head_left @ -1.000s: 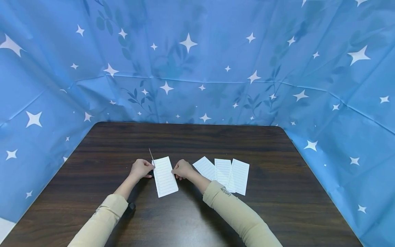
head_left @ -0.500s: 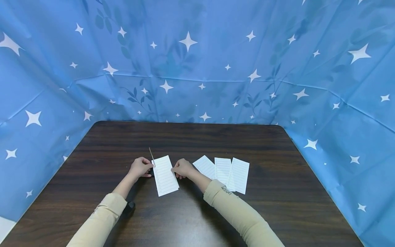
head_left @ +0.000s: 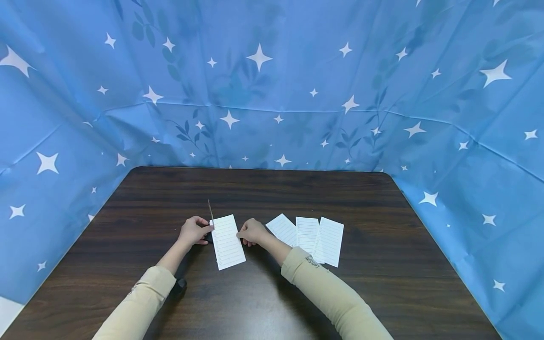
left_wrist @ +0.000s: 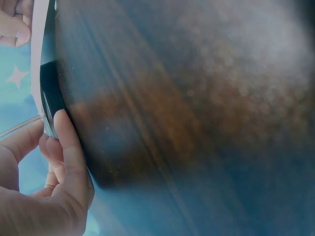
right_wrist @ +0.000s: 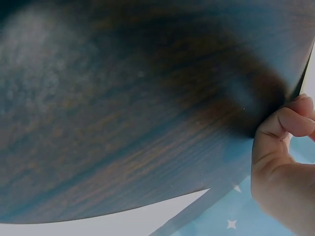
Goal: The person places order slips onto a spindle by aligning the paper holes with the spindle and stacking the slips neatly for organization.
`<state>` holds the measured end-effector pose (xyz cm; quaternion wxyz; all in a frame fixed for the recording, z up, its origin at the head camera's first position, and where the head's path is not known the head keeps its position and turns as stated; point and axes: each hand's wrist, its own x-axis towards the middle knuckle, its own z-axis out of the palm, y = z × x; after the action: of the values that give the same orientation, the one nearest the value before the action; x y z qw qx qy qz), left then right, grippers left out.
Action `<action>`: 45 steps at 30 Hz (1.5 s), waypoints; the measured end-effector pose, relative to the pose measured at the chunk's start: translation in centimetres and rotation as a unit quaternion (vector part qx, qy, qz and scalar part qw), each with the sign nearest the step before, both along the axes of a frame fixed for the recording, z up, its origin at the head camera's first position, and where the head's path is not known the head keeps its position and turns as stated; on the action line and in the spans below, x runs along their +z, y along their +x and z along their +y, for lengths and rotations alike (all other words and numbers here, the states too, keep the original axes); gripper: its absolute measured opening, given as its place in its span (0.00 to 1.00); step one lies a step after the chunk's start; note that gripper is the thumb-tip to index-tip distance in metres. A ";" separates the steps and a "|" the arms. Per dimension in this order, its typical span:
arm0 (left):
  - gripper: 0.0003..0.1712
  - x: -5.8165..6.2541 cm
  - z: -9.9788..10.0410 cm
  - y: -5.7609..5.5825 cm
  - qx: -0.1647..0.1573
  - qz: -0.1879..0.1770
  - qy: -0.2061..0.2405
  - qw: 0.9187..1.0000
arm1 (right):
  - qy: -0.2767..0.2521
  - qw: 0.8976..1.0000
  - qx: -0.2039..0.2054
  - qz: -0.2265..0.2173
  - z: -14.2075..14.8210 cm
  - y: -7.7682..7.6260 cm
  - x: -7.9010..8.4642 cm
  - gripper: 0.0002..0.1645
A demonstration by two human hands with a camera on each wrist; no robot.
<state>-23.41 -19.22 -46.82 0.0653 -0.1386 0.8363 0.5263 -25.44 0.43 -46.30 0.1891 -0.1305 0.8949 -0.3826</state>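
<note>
Near side: pale sleeves (head_left: 136,304) angled in from left and right over dark wood table (head_left: 250,307). Beyond, left of centre: lined card (head_left: 229,245), between both hands, near end slanting right; single or stacked, cannot tell. Left hand (head_left: 194,231): thumb and fingertips together, clamped on left edge of card, beside base of thin strand (head_left: 211,212). Right hand (head_left: 251,232): thumb and finger pinched on right edge. To the right: three loose cards (head_left: 329,242), also lined, fanned, right sleeve close by near ends. Strand sticking out toward far side; cord or stick, too small to tell. Farthest: blue cloth (head_left: 272,85), white stars.

Risks, by judgement: creasing or tearing, from uneven pull between the two pinches; slipping askew, from loosening on one side; snagging of strand, from left thumb so close; scattering of the fan, from low sweep of right sleeve.
</note>
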 end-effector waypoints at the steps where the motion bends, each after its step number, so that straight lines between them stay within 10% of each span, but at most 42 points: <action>1: 0.15 0.0 0.0 0.0 0.001 -0.001 0.000 1.000 | -0.003 1.000 0.000 -0.004 0.0 0.0 0.0 0.13; 45: 0.19 0.4 -1.1 0.4 -0.026 -0.050 0.000 0.998 | -0.090 0.995 0.039 0.024 8.0 1.3 2.1 0.07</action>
<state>-22.97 -20.34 -46.45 0.1211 -0.1430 0.8354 0.5167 -24.17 8.46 -44.19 0.1695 -0.1910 0.8553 -0.4509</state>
